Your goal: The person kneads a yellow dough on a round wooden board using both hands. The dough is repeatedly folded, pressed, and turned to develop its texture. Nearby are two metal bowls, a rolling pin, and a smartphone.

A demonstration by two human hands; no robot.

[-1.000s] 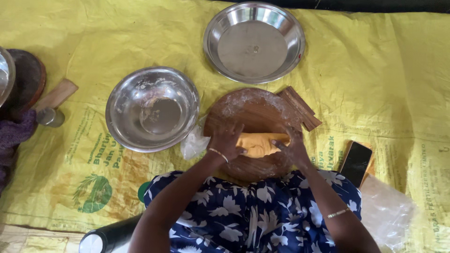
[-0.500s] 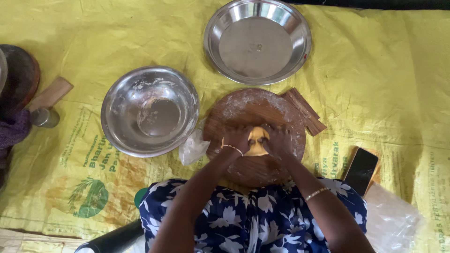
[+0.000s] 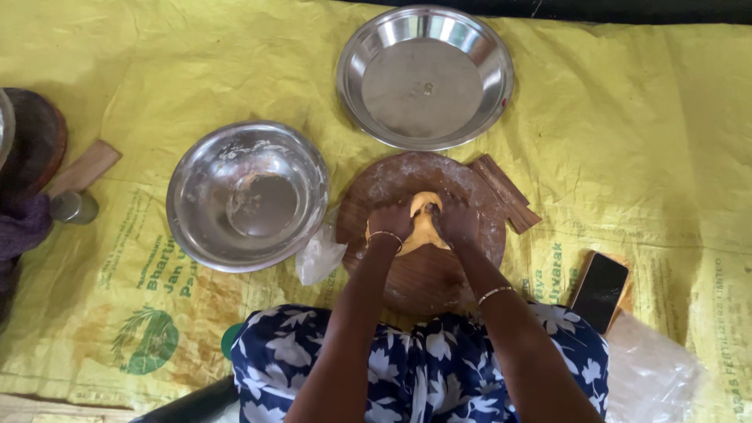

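head view: both hands work a lump of yellow-orange dough (image 3: 424,227) on a round wooden board (image 3: 423,274) dusted with flour. left hand (image 3: 390,222) curls around the dough's left side, fingers closed on it; right hand (image 3: 457,222) presses the right side, fingers bent over it. dough sits near the board's middle, between the two hands, partly hidden by them. a thin bangle shows on each wrist. steel bowl (image 3: 247,194) with flour traces sits left of the board, just beside it. wide steel plate (image 3: 425,76) lies beyond the board. wooden sticks (image 3: 505,193) touch the board's right edge. dark phone (image 3: 599,291) lies to the right, near a clear plastic bag (image 3: 650,372). everything rests on a yellow woven sheet (image 3: 642,141).
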